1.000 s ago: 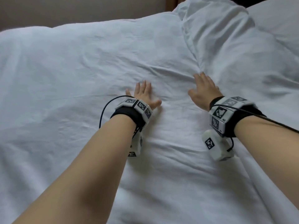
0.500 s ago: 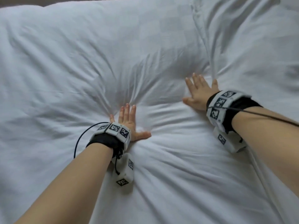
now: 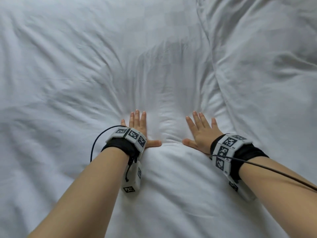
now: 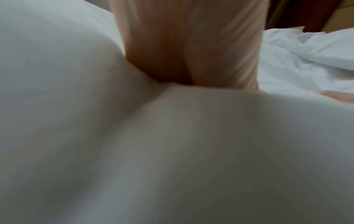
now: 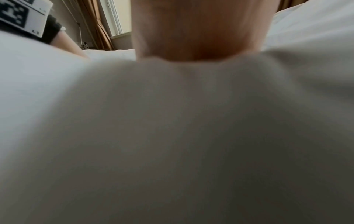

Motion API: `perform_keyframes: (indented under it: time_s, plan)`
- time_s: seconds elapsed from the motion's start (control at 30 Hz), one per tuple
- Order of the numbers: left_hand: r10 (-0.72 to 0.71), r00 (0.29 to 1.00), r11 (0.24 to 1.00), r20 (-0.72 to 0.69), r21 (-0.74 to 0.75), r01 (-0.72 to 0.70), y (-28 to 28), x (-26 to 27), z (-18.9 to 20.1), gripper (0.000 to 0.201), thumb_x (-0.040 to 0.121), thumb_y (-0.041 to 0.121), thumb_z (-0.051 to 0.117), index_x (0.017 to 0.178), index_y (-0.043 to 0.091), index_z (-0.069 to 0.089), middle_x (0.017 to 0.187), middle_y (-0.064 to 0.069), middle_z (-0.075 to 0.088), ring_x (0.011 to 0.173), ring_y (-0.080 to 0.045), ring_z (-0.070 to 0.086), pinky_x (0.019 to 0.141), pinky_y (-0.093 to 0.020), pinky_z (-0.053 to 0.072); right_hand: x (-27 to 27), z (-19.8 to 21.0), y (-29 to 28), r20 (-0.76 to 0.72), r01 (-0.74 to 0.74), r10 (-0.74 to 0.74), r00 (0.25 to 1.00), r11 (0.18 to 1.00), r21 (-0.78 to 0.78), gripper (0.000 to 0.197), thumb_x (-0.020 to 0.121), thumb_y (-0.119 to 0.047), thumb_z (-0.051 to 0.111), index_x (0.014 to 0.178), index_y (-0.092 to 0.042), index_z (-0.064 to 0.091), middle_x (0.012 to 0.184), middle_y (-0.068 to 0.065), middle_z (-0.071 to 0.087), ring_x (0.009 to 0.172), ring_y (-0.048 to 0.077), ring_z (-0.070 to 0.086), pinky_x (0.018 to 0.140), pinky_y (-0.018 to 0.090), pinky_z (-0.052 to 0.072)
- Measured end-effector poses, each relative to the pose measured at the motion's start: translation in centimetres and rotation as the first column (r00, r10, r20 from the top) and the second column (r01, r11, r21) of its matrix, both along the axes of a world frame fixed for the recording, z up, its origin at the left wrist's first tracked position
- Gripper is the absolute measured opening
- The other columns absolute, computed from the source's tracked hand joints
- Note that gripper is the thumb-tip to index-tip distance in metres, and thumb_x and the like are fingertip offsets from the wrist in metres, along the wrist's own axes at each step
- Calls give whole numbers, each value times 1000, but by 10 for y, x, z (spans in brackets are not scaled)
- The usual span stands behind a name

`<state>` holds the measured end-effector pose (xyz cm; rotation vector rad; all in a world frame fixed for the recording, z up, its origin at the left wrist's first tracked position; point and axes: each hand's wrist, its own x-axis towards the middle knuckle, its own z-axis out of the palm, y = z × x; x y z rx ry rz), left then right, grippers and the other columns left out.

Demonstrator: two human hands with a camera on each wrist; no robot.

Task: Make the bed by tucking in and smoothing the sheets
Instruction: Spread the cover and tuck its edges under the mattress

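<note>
The white sheet (image 3: pixel 72 79) fills the head view from edge to edge. It is soft matte cloth spread over the bed, faintly checked in its weave toward 12 o'clock and rumpled with shallow creases.

Both hands lie flat on it, palms down, and neither holds anything. The left hand (image 3: pixel 139 128) sits just toward 7 o'clock of the picture's centre, its fingers straight and close together pointing to 12 o'clock and its thumb out to 3 o'clock. The right hand (image 3: pixel 201 134) sits toward 5 o'clock of centre, its fingers spread a little wider and leaning to 11 o'clock, its thumb out to 9 o'clock. The two thumbs point at each other, near but apart.

Ahead of the fingertips the cloth bunches into a fan of fine pleats running up to 12 o'clock. Behind the palms, toward 6 o'clock, it swells into a smooth rounded mound. At 2 o'clock a thicker, puffier fold of white bedding (image 3: pixel 267 69) lies with a curved, rolled edge.

The left wrist band (image 3: pixel 131 135) and right wrist band (image 3: pixel 226 148) are black fabric carrying blocky white plates printed with black square patterns.

Both wrist views are blurred, and each shows the heel of a palm sunk into pale cloth. In the right wrist view a tan pleated curtain (image 5: pixel 101 33) hangs at 11 o'clock beside a bright window (image 5: pixel 116 16).
</note>
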<state>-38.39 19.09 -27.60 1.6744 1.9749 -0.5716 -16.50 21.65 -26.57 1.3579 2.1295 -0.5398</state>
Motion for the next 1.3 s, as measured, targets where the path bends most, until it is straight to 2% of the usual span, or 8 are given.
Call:
perform_keyframes:
  time_s: [0.5,0.7,0.8,0.9,1.03,1.3]
  plan:
    - [-115,993,990,1,-86,114,-109,34,12,128,69,74,57,146,12,-23,154,-10,-26,144,-27,-21,114,-51,-11,18,10,-120,76,-7,11,997,998,-54,102,86,-69,35,145,-13,-26,152,10,-32,142,26,-26,113,52,-11]
    - [-124,992,988,3,-94,124,-148,41,14,125,69,76,53,147,13,-21,155,-9,-24,144,-26,-19,114,-51,-11,19,11,-160,25,181,-179,984,977,-117,104,83,-70,41,146,-19,-23,152,4,-32,142,19,-26,112,58,-7]
    - [-125,992,988,-2,-95,124,-170,45,16,119,74,76,48,147,13,-21,155,-8,-25,144,-25,-20,114,-49,-11,20,12,-184,2,331,-334,943,935,-130,98,84,-69,42,147,-26,-20,153,-3,-31,142,18,-27,109,63,-5]
    - [-139,990,983,15,-123,140,-185,49,20,118,74,76,47,147,14,-22,155,-8,-26,144,-25,-20,114,-49,-11,22,19,-203,50,442,-440,897,885,-145,98,83,-70,42,146,-31,-21,152,-6,-33,142,21,-28,107,67,-3]
    - [-176,984,974,12,-140,176,-206,53,21,120,72,78,47,147,14,-21,155,-9,-25,144,-25,-19,114,-50,-10,27,23,-232,87,499,-492,866,855,-140,100,82,-71,43,146,-31,-22,152,-4,-33,142,24,-27,108,67,-2]
    - [-254,967,958,-3,-139,251,-255,55,23,120,74,76,49,147,13,-22,155,-8,-26,144,-25,-20,115,-51,-9,35,23,-294,80,555,-549,832,824,-111,104,81,-71,44,146,-25,-22,153,-1,-31,142,20,-26,110,62,-4]
